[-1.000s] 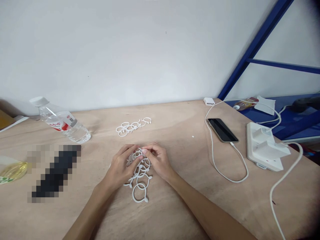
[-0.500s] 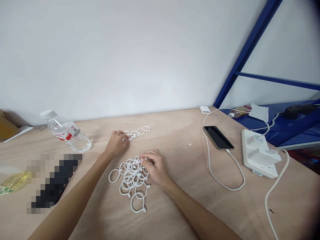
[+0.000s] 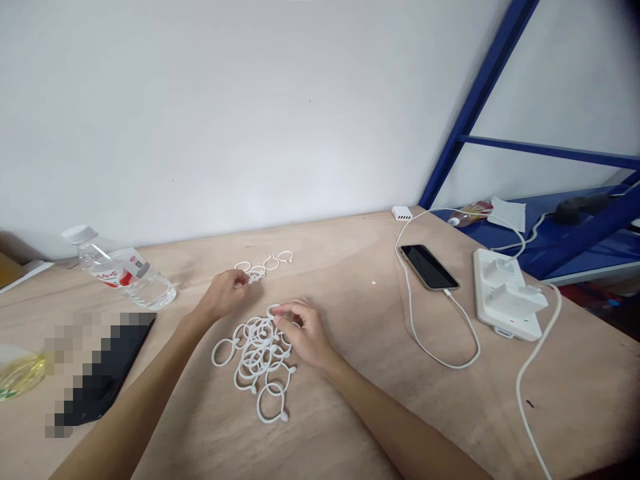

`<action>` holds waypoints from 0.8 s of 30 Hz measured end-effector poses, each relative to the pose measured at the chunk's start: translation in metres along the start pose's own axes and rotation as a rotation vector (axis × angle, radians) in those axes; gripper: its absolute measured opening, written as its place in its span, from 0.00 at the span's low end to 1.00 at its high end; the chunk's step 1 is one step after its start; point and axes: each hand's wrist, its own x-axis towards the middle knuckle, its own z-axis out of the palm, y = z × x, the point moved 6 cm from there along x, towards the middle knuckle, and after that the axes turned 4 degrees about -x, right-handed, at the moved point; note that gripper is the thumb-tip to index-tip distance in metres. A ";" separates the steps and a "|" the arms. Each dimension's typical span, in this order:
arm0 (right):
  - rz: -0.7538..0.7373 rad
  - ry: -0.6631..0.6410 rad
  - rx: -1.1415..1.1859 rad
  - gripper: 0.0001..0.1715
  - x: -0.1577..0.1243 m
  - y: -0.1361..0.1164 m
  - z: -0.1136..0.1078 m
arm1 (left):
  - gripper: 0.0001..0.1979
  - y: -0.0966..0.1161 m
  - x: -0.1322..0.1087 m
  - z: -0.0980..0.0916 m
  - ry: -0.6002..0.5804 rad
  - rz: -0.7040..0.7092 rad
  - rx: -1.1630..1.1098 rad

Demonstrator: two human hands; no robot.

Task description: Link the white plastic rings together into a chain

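Note:
A loose pile of white plastic rings (image 3: pixel 270 403), each with a small knob at its ends, lies on the wooden table between my forearms. At the pile's far right edge is my right hand (image 3: pixel 306 328), its thumb and forefinger pinched on one white ring (image 3: pixel 271 309). Farther back, a smaller group of similar rings (image 3: pixel 273 263) is spread toward the wall. My left hand (image 3: pixel 229 292) rests at the near left side of that group with its fingers curled together. Whatever its fingertips hold, if anything, is hidden.
A clear water bottle (image 3: pixel 135 277) leans at the left, near a partly blurred dark object (image 3: pixel 113 373). To the right, a phone (image 3: pixel 430 268) lies on a white cable, beside a power strip (image 3: pixel 500 310) with plugs. Behind stand a white charger hub (image 3: pixel 402 213) and a blue frame (image 3: pixel 470 107).
The view has shifted slightly. My left hand has drawn back a little from the small group, uncovering a ring there. My right hand stays at the pile, thumb and forefinger now on a ring.

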 end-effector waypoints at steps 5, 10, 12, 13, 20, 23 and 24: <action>0.008 -0.003 -0.003 0.08 -0.001 0.000 0.000 | 0.11 0.006 -0.009 0.001 -0.032 -0.037 -0.041; 0.013 -0.003 -0.001 0.08 0.000 -0.002 0.001 | 0.11 0.009 -0.018 0.003 -0.058 -0.032 -0.114; 0.015 -0.005 0.002 0.08 0.000 -0.002 0.001 | 0.11 0.008 -0.020 0.002 -0.028 -0.004 -0.157; 0.017 -0.006 0.003 0.08 0.000 -0.002 0.001 | 0.10 0.006 -0.021 0.001 0.003 0.017 -0.177; 0.027 0.005 -0.005 0.07 0.001 0.002 0.003 | 0.13 -0.035 -0.019 -0.018 0.178 -0.096 -0.060; 0.029 -0.003 -0.012 0.06 0.001 0.003 0.003 | 0.13 -0.053 -0.025 -0.024 0.124 -0.252 -0.031; 0.029 -0.009 -0.016 0.06 0.001 0.002 0.003 | 0.12 -0.055 -0.028 -0.025 0.109 -0.274 -0.039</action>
